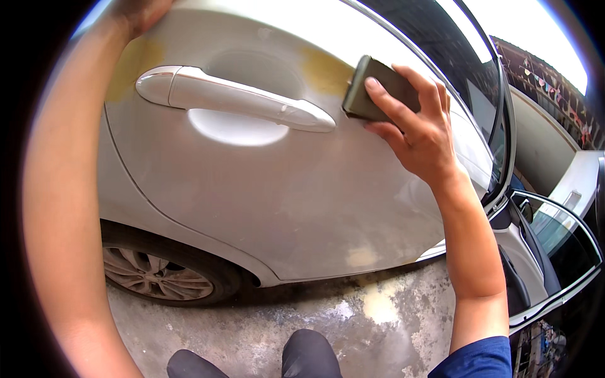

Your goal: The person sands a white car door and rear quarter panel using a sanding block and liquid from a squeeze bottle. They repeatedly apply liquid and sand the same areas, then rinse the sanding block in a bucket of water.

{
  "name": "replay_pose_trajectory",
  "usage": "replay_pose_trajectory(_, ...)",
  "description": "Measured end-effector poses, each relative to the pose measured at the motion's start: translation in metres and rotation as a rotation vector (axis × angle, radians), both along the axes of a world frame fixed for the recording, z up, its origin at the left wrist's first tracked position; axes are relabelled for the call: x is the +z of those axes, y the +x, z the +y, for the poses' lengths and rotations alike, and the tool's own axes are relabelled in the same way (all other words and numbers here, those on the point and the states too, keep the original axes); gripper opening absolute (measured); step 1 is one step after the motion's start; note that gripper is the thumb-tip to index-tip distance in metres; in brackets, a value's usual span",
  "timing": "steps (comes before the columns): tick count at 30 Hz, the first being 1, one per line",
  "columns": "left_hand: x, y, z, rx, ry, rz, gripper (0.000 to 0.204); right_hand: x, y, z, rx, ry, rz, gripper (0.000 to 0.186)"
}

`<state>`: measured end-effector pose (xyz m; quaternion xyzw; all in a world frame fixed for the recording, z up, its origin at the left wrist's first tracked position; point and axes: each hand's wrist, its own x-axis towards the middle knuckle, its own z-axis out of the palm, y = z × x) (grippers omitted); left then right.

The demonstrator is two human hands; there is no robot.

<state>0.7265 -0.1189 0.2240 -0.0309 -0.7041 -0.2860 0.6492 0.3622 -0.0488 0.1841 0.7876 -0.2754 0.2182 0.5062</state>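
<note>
My right hand (419, 129) grips a dark olive rectangular block (372, 94) against the white car door (302, 189), just right of a yellowish patch (322, 66) near the door's upper edge. The silver-white handle (233, 94) lies left of the block, with another yellowish patch (135, 60) beside its left end. My left hand (135, 16) rests high on the car at the upper left; its fingers are mostly cut off by the frame's edge. A pale patch (361, 256) marks the lower door.
The rear wheel (157, 277) sits lower left. An open car door (535, 264) with a window stands at right. Stained concrete (378, 321) lies below, with my dark-clad knees at the bottom. A wall and a string of small coloured flags are in the upper-right background.
</note>
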Motion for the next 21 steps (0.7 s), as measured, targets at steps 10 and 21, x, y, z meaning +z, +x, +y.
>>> replay_pose_trajectory(10, 0.011, 0.004, -0.007, -0.033, 0.194, 0.106, 0.053, -0.016, -0.026, 0.001, 0.005, -0.02, -0.105, 0.057)
replay_pose_trajectory(21, 0.001, -0.067, 0.008, -0.168, 0.053, 0.169, 0.053, -0.006, -0.026, -0.002, -0.003, -0.073, -0.098, 0.051)
